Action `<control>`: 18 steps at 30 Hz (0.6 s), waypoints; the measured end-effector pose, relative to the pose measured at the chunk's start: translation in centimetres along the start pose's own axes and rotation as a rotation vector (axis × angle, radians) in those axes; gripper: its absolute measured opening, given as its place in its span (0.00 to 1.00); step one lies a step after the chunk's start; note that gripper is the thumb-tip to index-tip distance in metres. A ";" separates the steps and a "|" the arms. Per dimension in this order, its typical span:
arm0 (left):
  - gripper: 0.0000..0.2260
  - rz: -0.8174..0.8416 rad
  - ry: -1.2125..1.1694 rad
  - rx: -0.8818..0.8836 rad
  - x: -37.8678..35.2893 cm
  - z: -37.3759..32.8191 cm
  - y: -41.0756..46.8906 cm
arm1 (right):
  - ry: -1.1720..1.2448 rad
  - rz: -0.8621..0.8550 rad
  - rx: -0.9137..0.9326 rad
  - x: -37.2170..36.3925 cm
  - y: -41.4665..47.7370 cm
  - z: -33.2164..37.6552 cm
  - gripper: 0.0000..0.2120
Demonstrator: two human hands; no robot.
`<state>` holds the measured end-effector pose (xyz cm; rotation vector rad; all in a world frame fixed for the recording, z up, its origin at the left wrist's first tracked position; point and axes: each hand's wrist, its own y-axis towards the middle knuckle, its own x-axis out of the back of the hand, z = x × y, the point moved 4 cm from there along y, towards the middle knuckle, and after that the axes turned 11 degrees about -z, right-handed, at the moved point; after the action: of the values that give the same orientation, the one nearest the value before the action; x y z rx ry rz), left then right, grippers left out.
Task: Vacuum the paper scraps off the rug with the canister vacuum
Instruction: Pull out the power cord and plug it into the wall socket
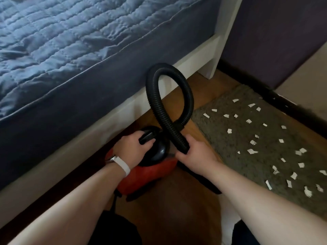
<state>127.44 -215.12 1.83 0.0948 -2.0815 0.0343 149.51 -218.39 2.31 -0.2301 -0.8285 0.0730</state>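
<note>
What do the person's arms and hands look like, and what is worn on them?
Both forearms are bare, with no sleeves in view. The left hand has a white band around its wrist, with a silvery, watch-like piece at the outer side. The right hand wears nothing: no glove, no band or ring that can be seen. The fingers of both hands are bare too.

Both bare forearms reach forward and down from the near edge. The left hand (131, 147), a white band on its wrist, curls closed. The right hand (194, 152), just right of it, is clenched too.
</note>
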 end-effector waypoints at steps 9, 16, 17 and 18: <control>0.13 -0.105 -0.018 -0.058 -0.7 0.3 1.5 | 0.280 -0.093 0.103 6.9 -1.6 4.9 0.10; 0.14 -0.140 0.034 -0.102 -1.3 -0.5 2.2 | 0.252 -0.107 0.126 8.7 -1.5 5.5 0.08; 0.13 -0.131 0.037 -0.111 -1.6 -0.6 2.2 | 0.211 -0.108 0.135 8.1 -1.4 5.3 0.08; 0.13 -0.119 0.039 -0.116 -1.9 -0.8 2.2 | 0.173 -0.106 0.138 7.5 -1.2 5.0 0.08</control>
<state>128.88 -212.80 0.55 0.1459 -2.0308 -0.1563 150.83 -217.49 11.23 -0.0606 -0.6592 0.0105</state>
